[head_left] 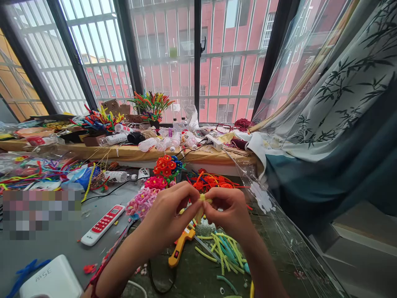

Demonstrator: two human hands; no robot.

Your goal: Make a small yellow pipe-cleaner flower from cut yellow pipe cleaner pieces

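Observation:
Above the dark table top, my left hand [173,207] and my right hand [229,209] meet fingertip to fingertip. Pinched between them is a small yellow fuzzy chenille-stem piece [202,198], mostly covered by the fingers. Beneath the hands lies a yellow hot glue gun [180,249] with a red switch, its front partly hidden. Cut yellow-green chenille stems [221,252] are scattered to its right, with teal ones [228,247] among them. Pink chenille flowers [142,203] stand just left of my left hand, and red-orange flowers [164,166] rise behind.
A red-and-white remote [104,224] and a white box [51,279] lie on the left. Orange-red stems [211,182] are heaped behind my hands. Plastic bottles [149,144] and a power strip [214,142] crowd the window ledge. Clear plastic sheeting [279,223] hangs at the right.

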